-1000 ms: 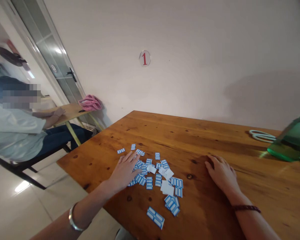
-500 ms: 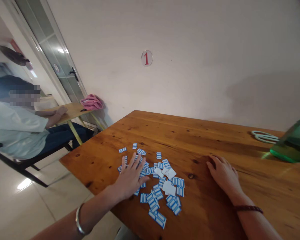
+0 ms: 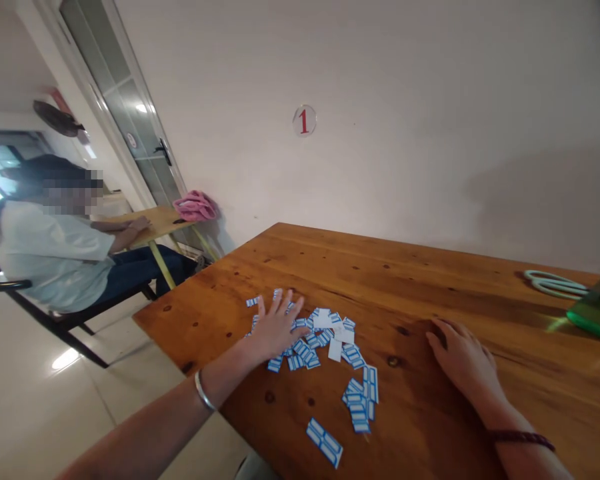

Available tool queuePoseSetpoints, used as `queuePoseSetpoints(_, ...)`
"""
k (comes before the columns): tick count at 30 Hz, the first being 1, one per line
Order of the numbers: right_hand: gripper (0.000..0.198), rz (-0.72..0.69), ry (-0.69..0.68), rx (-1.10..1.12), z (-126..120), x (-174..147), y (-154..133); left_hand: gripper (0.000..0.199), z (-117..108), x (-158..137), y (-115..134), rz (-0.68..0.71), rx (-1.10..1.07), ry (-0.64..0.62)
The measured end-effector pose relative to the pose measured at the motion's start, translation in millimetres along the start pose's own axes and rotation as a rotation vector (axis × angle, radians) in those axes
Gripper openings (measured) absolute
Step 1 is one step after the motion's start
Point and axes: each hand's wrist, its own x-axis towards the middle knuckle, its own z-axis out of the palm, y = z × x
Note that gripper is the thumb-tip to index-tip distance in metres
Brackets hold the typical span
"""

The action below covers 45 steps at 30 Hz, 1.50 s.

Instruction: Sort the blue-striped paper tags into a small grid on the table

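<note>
Small white paper labels with blue borders lie scattered and overlapping on the wooden table. A few plain white pieces are among them. My left hand, with a silver bangle at the wrist, lies palm down over the left part of the pile, fingers spread; it covers some labels. Nearer the front edge, one larger label piece lies apart. My right hand, with a dark red bracelet, rests on the bare wood right of the labels. Its fingers are loosely bent and hold nothing visible.
A green translucent container stands at the right edge beside a coiled pale cord. At the left, a person in a white shirt sits at another table with a pink cloth on it. Behind is a wall.
My left hand has swept across the labels, spreading and shifting them; several have moved toward the back and right. The view has turned slightly left. My right hand stays resting on the table.
</note>
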Motion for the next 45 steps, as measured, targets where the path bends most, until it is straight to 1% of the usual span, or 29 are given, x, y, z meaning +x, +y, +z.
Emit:
queuePoseSetpoints(2,0.042,0.005,0.003,0.002,-1.8,-0.5,-1.4,0.068,1.4,7.4,-17.7,-0.093,0.007,-0.026)
queuePoseSetpoints(3,0.042,0.005,0.005,0.003,-2.7,-0.8,-2.1,0.068,2.9,7.9,-22.0,-0.107,0.005,-0.050)
queuePoseSetpoints(4,0.042,0.004,0.005,0.002,-3.5,-1.1,-2.7,0.069,4.6,6.5,-22.8,-0.095,0.010,-0.046)
queuePoseSetpoints(6,0.042,0.000,0.005,0.001,-4.6,-1.5,-3.4,0.069,7.5,-1.3,-15.3,0.001,0.015,-0.044)
queuePoseSetpoints(9,0.041,0.004,0.007,-0.003,-5.3,-1.9,-3.8,0.070,7.7,-15.9,5.3,0.247,-0.024,-0.063)
queuePoseSetpoints(10,0.041,0.007,0.006,-0.005,-5.4,-1.9,-3.8,0.069,6.8,-18.9,10.1,0.308,-0.035,-0.069)
queuePoseSetpoints(11,0.041,0.008,0.003,-0.006,-5.5,-1.9,-3.7,0.069,5.9,-20.1,12.5,0.331,-0.038,-0.070)
queuePoseSetpoints(12,0.041,0.008,0.000,-0.006,-5.6,-1.9,-3.7,0.069,5.1,-19.4,12.4,0.315,-0.033,-0.063)
queuePoseSetpoints(13,0.041,0.008,-0.002,-0.005,-5.7,-1.8,-3.6,0.069,4.7,-16.8,9.7,0.264,-0.020,-0.052)
queuePoseSetpoints(16,0.042,0.006,-0.006,-0.009,-5.8,-1.4,-3.4,0.066,5.8,-1.7,-6.7,0.054,0.050,0.002)
queuePoseSetpoints(18,0.042,0.001,-0.006,-0.008,-5.7,-1.3,-3.4,0.063,7.2,10.0,-17.4,-0.041,0.103,0.066)
queuePoseSetpoints(20,0.042,-0.002,-0.004,-0.002,-5.7,-1.4,-3.5,0.063,8.2,19.9,-23.1,-0.094,0.130,0.107)
queuePoseSetpoints(22,0.042,0.000,0.002,0.006,-5.7,-1.6,-3.6,0.065,8.4,26.4,-22.8,-0.116,0.109,0.074)
queuePoseSetpoints(24,0.041,-0.001,0.009,0.012,-5.5,-1.7,-3.5,0.067,7.5,28.2,-17.1,-0.063,0.054,-0.017)
queuePoseSetpoints(26,0.041,-0.003,0.015,0.016,-4.9,-1.5,-3.3,0.065,5.4,24.7,-7.4,0.062,-0.008,-0.102)
queuePoseSetpoints(29,0.041,-0.005,0.009,0.017,-4.2,-1.1,-3.0,0.062,0.2,11.7,10.0,0.269,-0.067,-0.134)
queuePoseSetpoints(31,0.041,-0.002,0.001,0.018,-4.4,-1.1,-3.2,0.063,-3.3,2.0,19.3,0.436,-0.076,-0.177)
queuePoseSetpoints(32,0.041,0.002,-0.001,0.018,-4.7,-1.3,-3.4,0.064,-4.7,-1.9,22.1,0.481,-0.069,-0.196)
queuePoseSetpoints(33,0.040,0.004,0.000,0.019,-5.1,-1.4,-3.6,0.066,-5.6,-4.9,23.5,0.479,-0.055,-0.204)
queuePoseSetpoints(34,0.040,0.006,0.002,0.022,-5.5,-1.6,-3.9,0.069,-5.9,-6.8,23.6,0.437,-0.034,-0.200)
queuePoseSetpoints(36,0.039,0.009,0.008,0.030,-6.2,-1.9,-4.3,0.073,-5.3,-8.0,20.3,0.304,0.005,-0.169)
queuePoseSetpoints(37,0.039,0.008,0.010,0.035,-6.3,-2.0,-4.5,0.073,-4.5,-7.7,17.6,0.263,0.014,-0.155)
queuePoseSetpoints(38,0.039,0.008,0.012,0.038,-6.4,-2.1,-4.5,0.069,-3.6,-6.8,14.7,0.253,0.011,-0.145)
queuePoseSetpoints(41,0.039,0.005,0.011,0.038,-5.9,-2.0,-4.4,0.050,-2.6,-2.7,7.4,0.287,-0.049,-0.096)
queuePoseSetpoints(45,0.039,0.005,0.014,0.039,-5.5,-2.0,-3.9,0.024,-6.1,1.8,6.9,0.260,-0.149,0.015)
